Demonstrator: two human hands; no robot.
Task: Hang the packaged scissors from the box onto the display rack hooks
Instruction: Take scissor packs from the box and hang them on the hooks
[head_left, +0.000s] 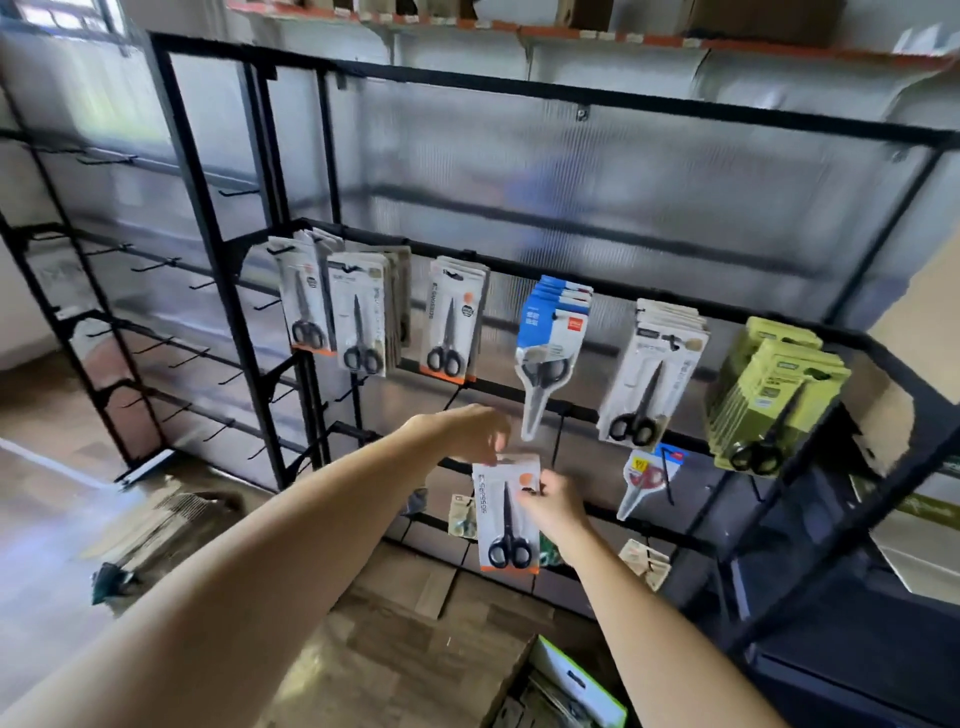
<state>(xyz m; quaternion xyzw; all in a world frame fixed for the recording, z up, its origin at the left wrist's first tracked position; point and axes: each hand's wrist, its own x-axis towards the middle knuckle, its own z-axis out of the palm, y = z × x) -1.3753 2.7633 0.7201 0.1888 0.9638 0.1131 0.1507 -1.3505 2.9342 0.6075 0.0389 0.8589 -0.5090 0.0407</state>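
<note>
Two hands, left (462, 431) and right (553, 501), both pinching one scissors pack (506, 514) before rack (571, 415).

Box (558, 691) cut off by bottom edge — contents blurred, can't ID. Left hand (462, 431) fingertips hide top edge of held scissors pack (506, 514); hang hole and hook not visible, so on/off hook undetermined. Small packs (462, 514) behind it partly covered, unreadable. Rack (571, 98) upper right blurred. Floor item (111, 579) lower left too smeared to name.
</note>
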